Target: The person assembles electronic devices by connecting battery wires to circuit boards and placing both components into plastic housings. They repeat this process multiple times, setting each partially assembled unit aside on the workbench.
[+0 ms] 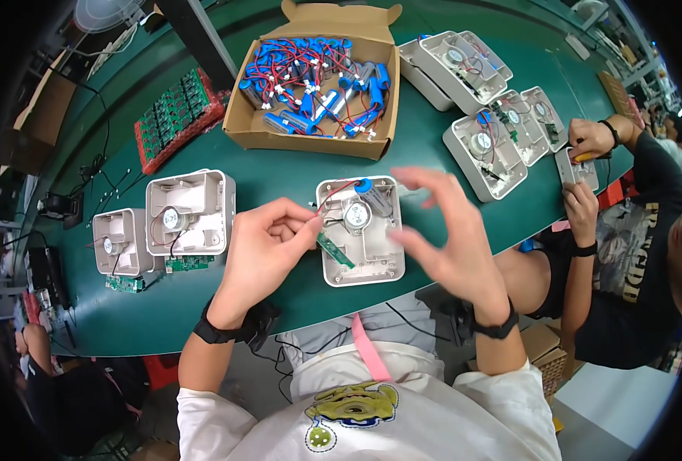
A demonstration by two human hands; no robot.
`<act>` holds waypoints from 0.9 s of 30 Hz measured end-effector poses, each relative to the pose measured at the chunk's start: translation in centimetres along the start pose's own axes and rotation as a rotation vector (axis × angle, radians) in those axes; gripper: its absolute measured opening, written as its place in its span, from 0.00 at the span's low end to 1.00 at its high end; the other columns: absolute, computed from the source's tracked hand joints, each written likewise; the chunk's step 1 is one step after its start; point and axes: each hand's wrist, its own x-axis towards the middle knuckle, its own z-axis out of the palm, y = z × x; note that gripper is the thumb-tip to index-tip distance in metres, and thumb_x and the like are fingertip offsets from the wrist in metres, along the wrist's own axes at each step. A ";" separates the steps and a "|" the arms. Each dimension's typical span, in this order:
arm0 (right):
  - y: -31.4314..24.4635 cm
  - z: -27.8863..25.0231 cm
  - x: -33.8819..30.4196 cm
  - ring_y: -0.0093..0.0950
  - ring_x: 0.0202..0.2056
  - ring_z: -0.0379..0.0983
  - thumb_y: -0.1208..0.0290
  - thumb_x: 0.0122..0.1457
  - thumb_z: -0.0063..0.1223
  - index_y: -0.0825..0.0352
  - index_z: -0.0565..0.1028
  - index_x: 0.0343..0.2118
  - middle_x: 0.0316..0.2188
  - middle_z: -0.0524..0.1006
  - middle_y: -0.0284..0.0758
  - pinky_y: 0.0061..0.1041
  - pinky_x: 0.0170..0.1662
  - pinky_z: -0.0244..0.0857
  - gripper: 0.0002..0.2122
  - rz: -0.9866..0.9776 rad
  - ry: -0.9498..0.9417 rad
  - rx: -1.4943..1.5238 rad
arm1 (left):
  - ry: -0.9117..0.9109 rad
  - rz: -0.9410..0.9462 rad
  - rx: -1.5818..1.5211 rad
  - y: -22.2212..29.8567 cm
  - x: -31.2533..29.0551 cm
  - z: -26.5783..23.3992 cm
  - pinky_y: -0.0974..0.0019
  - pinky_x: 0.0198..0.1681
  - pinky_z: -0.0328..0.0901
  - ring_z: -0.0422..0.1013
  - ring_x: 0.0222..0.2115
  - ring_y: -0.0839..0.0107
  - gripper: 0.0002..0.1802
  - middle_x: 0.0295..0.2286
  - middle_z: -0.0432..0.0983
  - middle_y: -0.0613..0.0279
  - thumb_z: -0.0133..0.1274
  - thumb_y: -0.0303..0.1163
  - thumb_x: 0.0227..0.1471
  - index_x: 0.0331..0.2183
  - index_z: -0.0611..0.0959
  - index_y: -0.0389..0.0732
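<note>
In front of me a white plastic housing (383,269) lies with its inside facing up. A round speaker (357,216) sits near its middle, and a blue-capped battery cell (375,197) rests at a slant in its upper right part. A narrow green circuit board (336,251) lies slanted over the left side of the housing. My left hand (268,242) is closed in a pinch at the left rim, on the red wire (335,195) that runs from the battery; the fingertips hide the wire's end. Slightly blurred, my right hand (456,238) is open beside the right rim, fingers and thumb apart, holding nothing.
An open cardboard box (310,144) of wired blue batteries stands behind the housing. More housings (190,212) with boards lie left, and several others (485,157) lie right. Stacked green boards (173,115) sit back left. A co-worker's hands (583,201) handle a housing at far right.
</note>
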 end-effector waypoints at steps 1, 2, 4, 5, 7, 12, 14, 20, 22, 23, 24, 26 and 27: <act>-0.4 0.1 -1.1 0.34 0.48 0.78 0.75 0.49 0.73 0.68 0.74 0.57 0.57 0.75 0.41 0.33 0.47 0.73 0.30 -0.025 -0.050 -0.072 | 0.006 -0.004 0.001 0.0 -0.2 0.1 0.80 0.24 0.60 0.69 0.22 0.88 0.07 0.23 0.79 0.70 0.62 0.27 0.62 0.35 0.84 0.32; -0.7 0.2 -2.2 0.37 0.51 0.76 0.74 0.47 0.75 0.68 0.73 0.58 0.61 0.72 0.42 0.36 0.49 0.73 0.33 -0.045 -0.096 -0.147 | 0.017 0.007 0.007 -0.1 -0.4 0.4 0.80 0.23 0.60 0.68 0.21 0.89 0.07 0.23 0.79 0.71 0.62 0.26 0.62 0.34 0.84 0.32; -0.8 0.6 -3.4 0.40 0.53 0.74 0.72 0.46 0.77 0.68 0.72 0.59 0.64 0.69 0.43 0.39 0.52 0.72 0.35 -0.061 -0.142 -0.216 | 0.037 0.027 0.021 -0.3 -1.1 1.0 0.80 0.22 0.59 0.68 0.20 0.90 0.07 0.22 0.78 0.71 0.62 0.26 0.61 0.32 0.84 0.32; -0.6 1.1 -3.8 0.42 0.53 0.73 0.72 0.44 0.77 0.67 0.71 0.59 0.66 0.67 0.43 0.40 0.52 0.72 0.37 -0.052 -0.148 -0.230 | 0.035 0.021 0.025 -0.4 -1.7 1.4 0.80 0.22 0.59 0.68 0.20 0.90 0.07 0.22 0.78 0.71 0.62 0.26 0.61 0.32 0.84 0.32; -0.5 1.9 -4.4 0.45 0.54 0.72 0.70 0.42 0.79 0.67 0.70 0.59 0.68 0.62 0.44 0.42 0.54 0.71 0.39 -0.039 -0.157 -0.263 | 0.050 0.056 0.111 -0.5 -2.7 2.2 0.80 0.21 0.57 0.66 0.19 0.90 0.08 0.21 0.78 0.72 0.63 0.26 0.61 0.31 0.84 0.32; -1.7 3.8 -5.5 0.45 0.51 0.72 0.70 0.42 0.79 0.68 0.71 0.56 0.67 0.64 0.46 0.43 0.54 0.70 0.37 0.044 -0.100 -0.287 | 0.115 0.158 0.196 -0.5 -3.8 4.0 0.78 0.20 0.53 0.61 0.19 0.92 0.09 0.18 0.74 0.76 0.64 0.25 0.61 0.30 0.85 0.31; -2.3 4.2 -5.7 0.46 0.50 0.72 0.71 0.43 0.78 0.68 0.72 0.56 0.67 0.64 0.47 0.42 0.52 0.70 0.35 0.042 -0.072 -0.354 | 0.097 0.148 0.188 -0.6 -3.8 3.7 0.78 0.20 0.52 0.60 0.19 0.92 0.09 0.17 0.73 0.76 0.64 0.25 0.61 0.30 0.85 0.31; -2.6 5.1 -6.0 0.47 0.47 0.71 0.67 0.48 0.74 0.72 0.72 0.54 0.65 0.64 0.52 0.40 0.47 0.68 0.31 -0.021 -0.044 -0.452 | -0.042 0.010 0.081 -1.6 -2.9 2.2 0.77 0.20 0.50 0.58 0.18 0.91 0.07 0.16 0.70 0.78 0.64 0.25 0.60 0.32 0.87 0.30; -2.8 5.2 -6.1 0.49 0.50 0.71 0.68 0.45 0.76 0.71 0.72 0.54 0.66 0.64 0.51 0.42 0.50 0.68 0.33 0.016 -0.047 -0.464 | -0.035 0.058 0.136 -1.5 -3.1 2.5 0.76 0.19 0.51 0.58 0.18 0.91 0.07 0.15 0.69 0.76 0.64 0.26 0.60 0.34 0.88 0.30; -2.9 5.2 -6.1 0.49 0.51 0.71 0.69 0.44 0.77 0.70 0.71 0.55 0.66 0.63 0.51 0.42 0.51 0.68 0.34 0.034 -0.049 -0.472 | -0.027 0.104 0.190 -1.4 -3.3 2.8 0.75 0.19 0.51 0.58 0.18 0.90 0.07 0.14 0.69 0.74 0.64 0.26 0.60 0.35 0.88 0.31; -3.1 5.2 -6.0 0.49 0.51 0.71 0.69 0.44 0.77 0.70 0.71 0.55 0.66 0.63 0.51 0.42 0.51 0.68 0.34 0.033 -0.049 -0.476 | -0.020 0.150 0.244 -1.3 -3.5 2.9 0.74 0.19 0.51 0.58 0.17 0.90 0.07 0.14 0.68 0.72 0.64 0.27 0.60 0.37 0.89 0.31; -3.4 5.3 -5.9 0.51 0.54 0.69 0.68 0.44 0.77 0.72 0.70 0.55 0.67 0.62 0.53 0.44 0.53 0.66 0.35 0.043 -0.041 -0.455 | -0.047 0.183 0.285 -0.8 -3.8 2.7 0.72 0.19 0.52 0.58 0.17 0.88 0.08 0.14 0.67 0.69 0.64 0.27 0.60 0.39 0.89 0.32; -3.6 5.2 -5.9 0.52 0.55 0.68 0.67 0.44 0.77 0.73 0.70 0.55 0.67 0.62 0.53 0.45 0.55 0.66 0.35 0.052 -0.034 -0.451 | -0.078 0.215 0.326 -0.5 -3.9 2.7 0.71 0.19 0.53 0.58 0.16 0.86 0.10 0.13 0.66 0.66 0.63 0.27 0.59 0.41 0.89 0.33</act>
